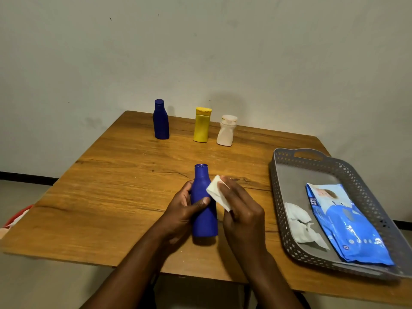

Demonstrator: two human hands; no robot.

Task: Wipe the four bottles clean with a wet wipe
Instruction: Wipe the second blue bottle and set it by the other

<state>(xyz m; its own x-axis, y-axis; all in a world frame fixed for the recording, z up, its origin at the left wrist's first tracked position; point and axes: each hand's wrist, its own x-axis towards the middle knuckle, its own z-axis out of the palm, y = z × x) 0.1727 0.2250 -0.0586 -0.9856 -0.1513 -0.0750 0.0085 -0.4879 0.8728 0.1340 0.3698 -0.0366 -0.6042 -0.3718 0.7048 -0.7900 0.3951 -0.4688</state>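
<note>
A blue bottle with no cap stands upright near the table's front edge. My left hand grips its body, thumb across the front. My right hand holds a folded white wet wipe and presses it against the bottle's right shoulder. At the back of the table stand three more bottles: a dark blue capped one, a yellow one and a small white one.
A grey perforated tray sits at the right of the wooden table. It holds a blue wet-wipe pack and crumpled used wipes. A red object shows at the left below the table edge.
</note>
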